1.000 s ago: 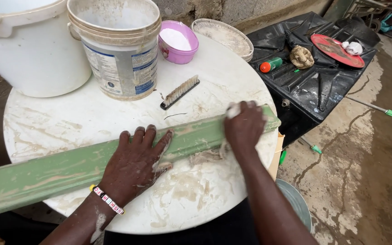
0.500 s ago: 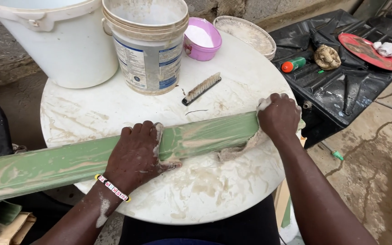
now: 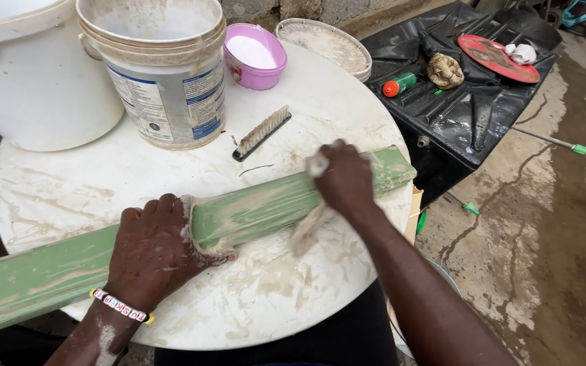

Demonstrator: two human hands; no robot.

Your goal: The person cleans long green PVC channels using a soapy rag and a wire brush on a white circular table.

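A long green board [image 3: 259, 211], smeared with pale paste, lies across a round white table [image 3: 171, 176]. My left hand [image 3: 157, 247] presses flat on the board near its middle, fingers spread, a beaded bracelet on the wrist. My right hand [image 3: 344, 179] rests on the board toward its right end, closed on a wet pale rag [image 3: 310, 224] that trails down over the board's near edge.
A small brush [image 3: 261, 133] lies on the table behind the board. Behind it stand a labelled bucket [image 3: 161, 74], a big white tub [image 3: 28, 81], a purple bowl [image 3: 256, 57] and a round sieve [image 3: 323, 46]. A black tray [image 3: 469, 108] with clutter sits on the wet concrete at right.
My right hand has slid left along the board with the rag, away from its right end. My left hand keeps pressing the board. The view has shifted slightly.
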